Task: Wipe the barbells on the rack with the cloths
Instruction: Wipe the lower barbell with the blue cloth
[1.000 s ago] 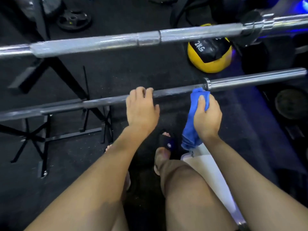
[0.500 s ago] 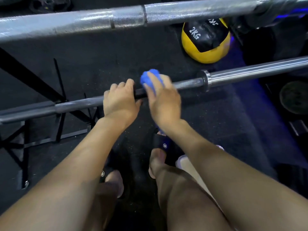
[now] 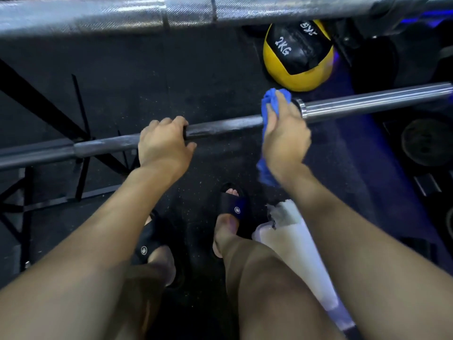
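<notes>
Both hands spread apart; right hand slid cloth toward collar.

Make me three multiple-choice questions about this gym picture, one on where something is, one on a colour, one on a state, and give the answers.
1. Where is the blue cloth?
A. on the floor
B. on the lower barbell, beside its collar
C. on the upper barbell

2. What colours is the 2KG ball?
A. yellow and black
B. red and white
C. all green

3. What is the left hand doing?
A. hanging free
B. holding a spray bottle
C. gripping the lower barbell

Answers: B, the right hand presses it there; A, both colours show; C, fingers curl over the shaft.
</notes>
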